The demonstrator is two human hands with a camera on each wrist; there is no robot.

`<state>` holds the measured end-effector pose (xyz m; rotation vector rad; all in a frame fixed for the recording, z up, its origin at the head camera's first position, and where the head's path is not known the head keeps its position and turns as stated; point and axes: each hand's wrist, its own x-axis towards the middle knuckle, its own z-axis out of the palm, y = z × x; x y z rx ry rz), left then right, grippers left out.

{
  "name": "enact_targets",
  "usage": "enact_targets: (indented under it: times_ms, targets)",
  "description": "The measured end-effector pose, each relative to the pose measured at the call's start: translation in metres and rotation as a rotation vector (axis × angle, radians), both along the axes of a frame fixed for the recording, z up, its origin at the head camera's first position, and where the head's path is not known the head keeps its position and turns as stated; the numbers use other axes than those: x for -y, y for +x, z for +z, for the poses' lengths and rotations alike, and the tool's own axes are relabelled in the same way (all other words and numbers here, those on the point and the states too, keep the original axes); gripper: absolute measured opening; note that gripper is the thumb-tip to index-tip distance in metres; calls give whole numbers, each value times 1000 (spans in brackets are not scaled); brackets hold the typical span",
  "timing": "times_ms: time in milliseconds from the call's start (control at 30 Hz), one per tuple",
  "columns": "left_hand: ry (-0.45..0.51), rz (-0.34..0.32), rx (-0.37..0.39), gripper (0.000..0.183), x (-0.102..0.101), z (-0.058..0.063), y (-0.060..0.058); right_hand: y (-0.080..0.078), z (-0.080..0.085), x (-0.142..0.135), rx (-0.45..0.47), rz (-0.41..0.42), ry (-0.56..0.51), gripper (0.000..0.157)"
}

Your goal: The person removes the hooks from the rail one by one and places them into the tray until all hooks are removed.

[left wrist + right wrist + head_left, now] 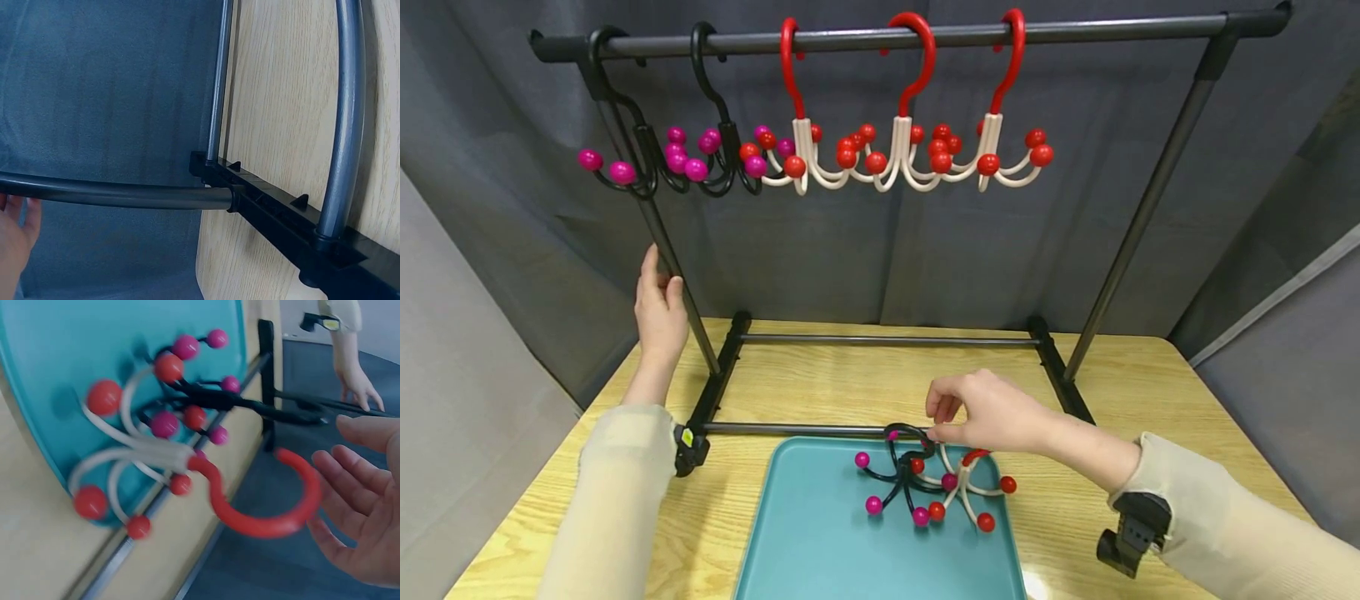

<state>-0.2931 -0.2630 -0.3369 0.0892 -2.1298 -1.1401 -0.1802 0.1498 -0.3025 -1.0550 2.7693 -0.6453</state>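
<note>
My left hand (661, 312) is at the left upright post (700, 333) of a dark metal rack, with its fingertips behind the post in the left wrist view. Over the far end of a teal tray (820, 542), my right hand (992, 408) has its thumb and fingers apart, close to the hook of a black multi-arm hanger (219, 400) with magenta ball tips. Beside and overlapping it lies a white hanger (150, 453) with a red hook (262, 526) and red ball tips. In the right wrist view, a gap shows between thumb and hooks.
From the rack's top bar (1090, 32) hang two black hangers (728, 137) with magenta balls, towards the left. Several white hangers (901, 137) with red hooks hang beside them. The base's front rod (790, 428) runs just behind the tray on the wooden table (820, 387).
</note>
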Motion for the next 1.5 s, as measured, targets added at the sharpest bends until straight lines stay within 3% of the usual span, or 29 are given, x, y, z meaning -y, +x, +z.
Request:
enact_targets:
  times_ms: [267,533,733,967,1333,1500]
  targets:
    - [-8,2,-3,50,0,0,-1,-9,50,-9,-246,-90,-39,5]
    - [-8,4,4,50,1,-1,0,-17,106,-18,-493,-148,-165,6]
    - [-8,1,-3,50,1,-1,0,-24,139,-18,-645,-215,-297,9]
    - [-10,-1,-20,49,1,0,0,-37,161,-18,-739,-311,-362,17]
    - [-7,-14,-21,49,1,2,0,-55,181,-18,-873,-413,-453,29]
    - [-3,-11,-6,50,2,0,1,-65,188,-13,-869,-479,-480,34]
